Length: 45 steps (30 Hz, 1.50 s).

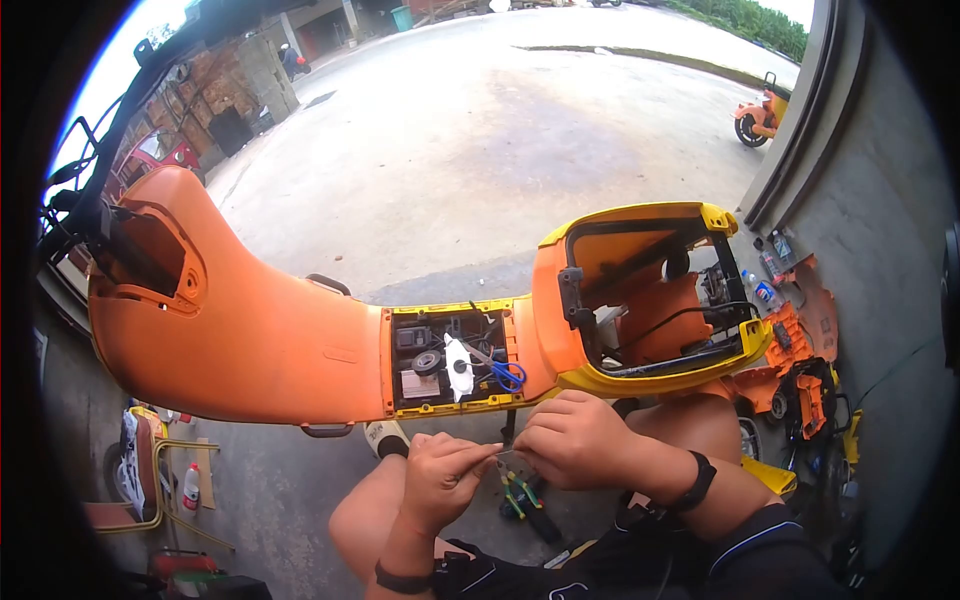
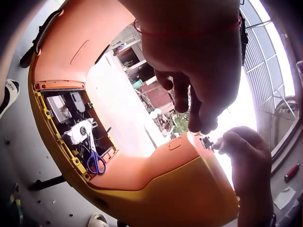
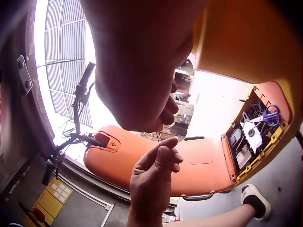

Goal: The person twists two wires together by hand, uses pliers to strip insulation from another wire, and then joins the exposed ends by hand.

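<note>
Above my lap, my left hand [image 1: 440,478] and right hand [image 1: 575,435] meet with their fingertips close together. Each pinches a thin, dark, wire-like piece [image 3: 158,137], mostly hidden by the fingers; I cannot tell its exact kind. In front of them lies the orange and yellow scooter body [image 1: 260,320] with an uncovered compartment in its floor. Across that compartment rest blue-handled scissors [image 1: 507,376] and a white crumpled piece [image 1: 459,367] with a dark round centre. Below the hands, pliers [image 1: 520,490] with green and yellow handles lie on the ground.
Orange body panels [image 1: 805,390] and plastic bottles [image 1: 763,290] lie at the right by the wall. A metal-framed chair [image 1: 158,480] and a red-capped bottle [image 1: 191,487] stand at the left. The scooter's seat opening [image 1: 650,300] gapes on the right.
</note>
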{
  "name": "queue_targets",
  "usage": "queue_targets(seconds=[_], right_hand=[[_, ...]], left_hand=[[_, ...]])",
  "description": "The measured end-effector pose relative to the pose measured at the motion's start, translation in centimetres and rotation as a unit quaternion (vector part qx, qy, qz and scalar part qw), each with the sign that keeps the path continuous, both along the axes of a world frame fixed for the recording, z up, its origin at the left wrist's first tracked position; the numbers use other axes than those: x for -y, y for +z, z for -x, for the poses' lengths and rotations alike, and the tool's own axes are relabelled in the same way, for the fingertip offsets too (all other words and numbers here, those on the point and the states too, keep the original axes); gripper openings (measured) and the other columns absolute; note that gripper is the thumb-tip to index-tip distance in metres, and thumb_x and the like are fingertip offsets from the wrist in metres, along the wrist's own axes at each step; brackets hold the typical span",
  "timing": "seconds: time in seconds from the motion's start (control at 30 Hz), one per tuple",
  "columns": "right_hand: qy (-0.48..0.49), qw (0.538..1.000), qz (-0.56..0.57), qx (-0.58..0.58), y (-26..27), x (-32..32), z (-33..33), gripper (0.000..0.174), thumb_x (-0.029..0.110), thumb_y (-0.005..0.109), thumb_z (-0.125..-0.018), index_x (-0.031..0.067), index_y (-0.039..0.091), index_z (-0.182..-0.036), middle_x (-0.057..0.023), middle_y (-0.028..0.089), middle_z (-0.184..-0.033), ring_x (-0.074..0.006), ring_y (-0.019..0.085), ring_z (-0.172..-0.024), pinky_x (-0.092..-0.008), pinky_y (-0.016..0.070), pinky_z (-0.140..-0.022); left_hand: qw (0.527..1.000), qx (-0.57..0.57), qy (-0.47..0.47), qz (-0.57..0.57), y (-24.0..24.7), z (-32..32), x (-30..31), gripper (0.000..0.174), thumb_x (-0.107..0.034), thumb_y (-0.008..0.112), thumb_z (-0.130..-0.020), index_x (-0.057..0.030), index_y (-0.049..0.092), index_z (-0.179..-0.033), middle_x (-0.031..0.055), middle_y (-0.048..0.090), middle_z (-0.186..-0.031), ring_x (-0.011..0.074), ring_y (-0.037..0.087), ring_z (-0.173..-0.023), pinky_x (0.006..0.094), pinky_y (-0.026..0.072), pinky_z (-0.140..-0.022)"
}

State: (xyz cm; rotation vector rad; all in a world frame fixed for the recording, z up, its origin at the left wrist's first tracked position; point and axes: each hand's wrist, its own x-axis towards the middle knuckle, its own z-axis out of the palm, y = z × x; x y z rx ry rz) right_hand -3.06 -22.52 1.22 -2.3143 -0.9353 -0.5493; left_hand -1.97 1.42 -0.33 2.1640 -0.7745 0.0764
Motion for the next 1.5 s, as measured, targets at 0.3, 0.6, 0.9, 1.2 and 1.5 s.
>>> queue_targets(seconds=[0.3,0.6,0.9,1.2,1.5], right_hand=[[0.0,0.476,-0.419,-0.773,-2.4,0.8,-1.3,0.02,0.023,0.076,-0.095,0.0039,0.073,-0.096,-0.0013,0.07,-0.079,-0.0147,0.072,-0.081,-0.0263,0.0526,-0.074],[-0.024,0.889,-0.24,-0.388,-0.8,0.1,-0.6,0.013,0.017,0.077,-0.092,0.0048,0.071,-0.093,-0.0055,0.07,-0.084,-0.0226,0.069,-0.081,-0.0348,0.0519,-0.075],[0.045,0.998,-0.032,-0.03,-0.2,0.0,-0.5,0.014,0.008,0.075,-0.083,0.0087,0.068,-0.095,-0.0043,0.069,-0.097,-0.0232,0.068,-0.099,-0.0365,0.0519,-0.081],[0.044,0.996,0.041,0.067,0.5,-0.1,-0.5,0.018,0.008,0.075,-0.078,0.0112,0.073,-0.096,-0.0018,0.072,-0.096,-0.0198,0.073,-0.101,-0.0325,0.0542,-0.077],[-0.021,0.973,-0.085,-0.215,-0.3,-0.7,-0.2,0.008,0.015,0.079,-0.087,0.0092,0.073,-0.088,-0.005,0.072,-0.082,-0.0211,0.069,-0.08,-0.0304,0.0502,-0.072]], left_hand=[[0.925,0.343,0.093,-0.131,-0.3,0.4,0.3,0.029,-0.008,0.072,-0.078,-0.0185,0.082,-0.104,-0.0092,0.073,-0.09,0.0117,0.058,-0.081,0.0334,0.0338,-0.083],[0.986,0.148,0.074,-0.002,-0.9,-0.8,0.1,0.026,-0.027,0.082,-0.085,-0.0083,0.08,-0.102,0.0002,0.074,-0.09,0.0204,0.065,-0.09,0.0352,0.0436,-0.082],[0.904,-0.388,-0.037,0.174,-1.3,-0.5,-2.0,0.043,-0.035,0.056,-0.11,0.0028,0.075,-0.099,0.007,0.07,-0.087,0.0149,0.066,-0.086,0.0294,0.0521,-0.081],[0.891,-0.42,-0.015,0.17,0.4,0.1,-2.3,0.027,-0.021,0.068,-0.104,0.0032,0.073,-0.094,0.0047,0.071,-0.089,0.0117,0.064,-0.084,0.0265,0.0512,-0.077],[0.997,0.069,0.005,0.032,0.3,0.2,-1.3,0.013,-0.01,0.082,-0.084,-0.006,0.074,-0.093,0.0046,0.068,-0.086,0.0225,0.061,-0.081,0.0351,0.0493,-0.075]])
